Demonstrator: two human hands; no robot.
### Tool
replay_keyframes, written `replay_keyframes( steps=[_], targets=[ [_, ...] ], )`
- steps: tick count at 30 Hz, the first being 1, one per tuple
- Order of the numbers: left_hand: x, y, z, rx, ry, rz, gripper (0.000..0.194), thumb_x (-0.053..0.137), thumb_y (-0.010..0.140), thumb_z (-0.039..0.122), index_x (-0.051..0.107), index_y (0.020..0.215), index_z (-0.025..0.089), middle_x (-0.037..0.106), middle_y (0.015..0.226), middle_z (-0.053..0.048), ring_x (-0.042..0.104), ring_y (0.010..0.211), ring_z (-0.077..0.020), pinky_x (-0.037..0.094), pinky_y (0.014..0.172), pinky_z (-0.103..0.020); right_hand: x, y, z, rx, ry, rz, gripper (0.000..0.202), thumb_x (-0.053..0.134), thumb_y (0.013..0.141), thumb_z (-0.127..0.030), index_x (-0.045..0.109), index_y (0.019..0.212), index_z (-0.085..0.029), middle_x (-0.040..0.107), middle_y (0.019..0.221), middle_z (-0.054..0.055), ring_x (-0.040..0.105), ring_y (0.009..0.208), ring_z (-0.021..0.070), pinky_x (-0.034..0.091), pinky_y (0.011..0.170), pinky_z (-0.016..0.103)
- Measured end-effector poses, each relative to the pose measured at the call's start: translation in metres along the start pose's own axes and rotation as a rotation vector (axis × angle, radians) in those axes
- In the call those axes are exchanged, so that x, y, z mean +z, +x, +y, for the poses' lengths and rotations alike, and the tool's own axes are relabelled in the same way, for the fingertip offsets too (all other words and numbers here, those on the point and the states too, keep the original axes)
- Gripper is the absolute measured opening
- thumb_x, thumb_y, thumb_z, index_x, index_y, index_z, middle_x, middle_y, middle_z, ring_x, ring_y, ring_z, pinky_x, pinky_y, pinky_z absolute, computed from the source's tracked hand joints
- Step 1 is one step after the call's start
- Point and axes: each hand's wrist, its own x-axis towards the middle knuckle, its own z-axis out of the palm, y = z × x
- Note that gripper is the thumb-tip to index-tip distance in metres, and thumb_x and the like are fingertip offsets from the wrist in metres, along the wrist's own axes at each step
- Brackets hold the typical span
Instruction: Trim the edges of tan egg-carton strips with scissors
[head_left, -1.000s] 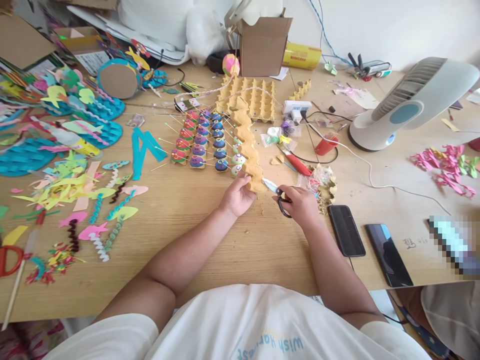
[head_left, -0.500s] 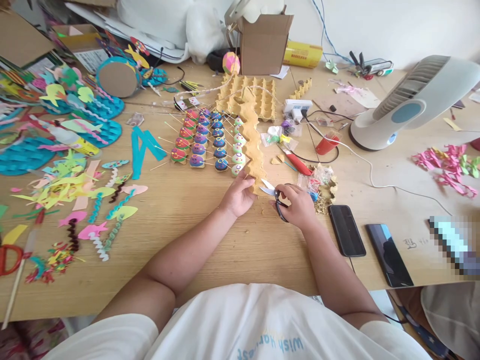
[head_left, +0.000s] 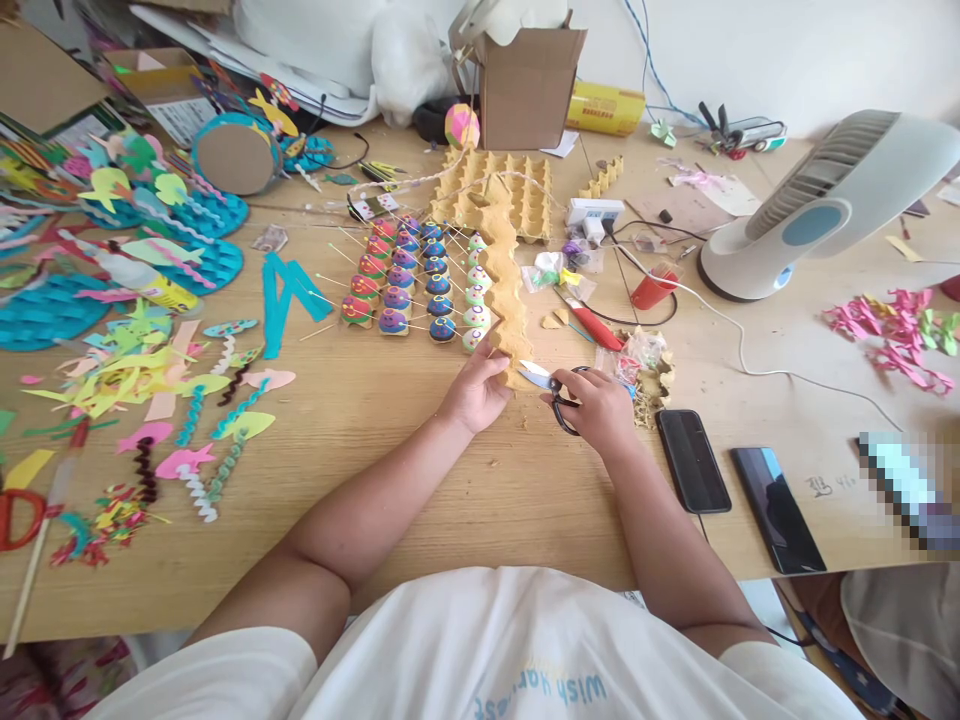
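My left hand (head_left: 480,392) grips the near end of a long yellow egg carton strip (head_left: 504,275), which points away from me over the table. In my right hand (head_left: 600,408) is a pair of black-handled scissors (head_left: 564,402), its fingers through the loops. The blades touch the right edge of the strip close to my left fingertips, and small scraps lie on the wood below. Left of the strip stand rows of painted egg-carton caterpillars (head_left: 400,298) with pin-like feelers; the white-and-green row (head_left: 478,290) is partly hidden by the strip.
An egg tray (head_left: 517,195) lies behind the strip. A red utility knife (head_left: 600,328), carton scraps (head_left: 654,385) and a black phone (head_left: 694,460) are near my right hand. A white fan (head_left: 817,210) stands right. Paper fish crafts (head_left: 187,460) cover the left side.
The scissor blades have drawn closer together at the strip's edge, and the handles have closed a little. My left hand and the strip hold almost still.
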Motion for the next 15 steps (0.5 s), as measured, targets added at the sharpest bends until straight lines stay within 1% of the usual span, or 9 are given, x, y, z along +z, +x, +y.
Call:
replay_keyframes(
  steps=[3, 7, 10, 13, 15],
  targets=[
    [0.0002, 0.0001, -0.0001, 0.004, 0.001, -0.005, 0.067, 0.074, 0.072, 0.013, 0.063, 0.133, 0.035, 0.077, 0.113, 0.001, 0.073, 0.103, -0.0167, 0.056, 0.086, -0.027, 0.0001, -0.0009, 0.0016, -0.004, -0.027, -0.002, 0.029, 0.061, 0.099, -0.046, 0.073, 0.111, -0.023, 0.072, 0.077, 0.005, 0.062, 0.073, 0.021, 0.039, 0.068, 0.032],
    [0.0003, -0.0005, -0.0006, 0.004, -0.032, -0.048, 0.071, 0.075, 0.072, 0.011, 0.06, 0.137, 0.038, 0.077, 0.109, 0.003, 0.074, 0.1, -0.0151, 0.057, 0.087, -0.026, 0.0004, -0.0015, 0.0005, 0.017, -0.002, 0.029, 0.027, 0.061, 0.099, -0.046, 0.074, 0.106, -0.023, 0.07, 0.073, 0.004, 0.062, 0.07, 0.0199, 0.038, 0.065, 0.031],
    [0.0011, -0.0017, -0.0006, -0.019, -0.024, -0.051, 0.076, 0.075, 0.071, 0.011, 0.058, 0.139, 0.038, 0.077, 0.109, 0.003, 0.075, 0.099, -0.0149, 0.057, 0.088, -0.027, 0.0008, -0.001, -0.0024, 0.116, 0.068, 0.059, 0.027, 0.062, 0.097, -0.047, 0.073, 0.103, -0.023, 0.069, 0.071, 0.004, 0.061, 0.067, 0.0192, 0.038, 0.063, 0.031],
    [0.0022, -0.0031, -0.0003, -0.032, -0.015, -0.032, 0.077, 0.076, 0.069, 0.011, 0.058, 0.139, 0.037, 0.077, 0.111, 0.002, 0.074, 0.105, -0.0178, 0.057, 0.09, -0.029, 0.0001, 0.0002, -0.0045, 0.256, 0.146, 0.111, 0.03, 0.067, 0.092, -0.051, 0.071, 0.103, -0.023, 0.067, 0.071, 0.002, 0.058, 0.063, 0.0179, 0.038, 0.06, 0.03],
    [0.0025, -0.0039, -0.0003, -0.034, -0.006, -0.025, 0.074, 0.076, 0.069, 0.012, 0.059, 0.137, 0.036, 0.077, 0.111, 0.001, 0.073, 0.108, -0.0195, 0.057, 0.091, -0.031, -0.001, 0.001, -0.0048, 0.282, 0.185, 0.118, 0.032, 0.07, 0.089, -0.05, 0.069, 0.106, -0.024, 0.066, 0.073, 0.001, 0.057, 0.062, 0.0176, 0.04, 0.06, 0.03]
  ],
)
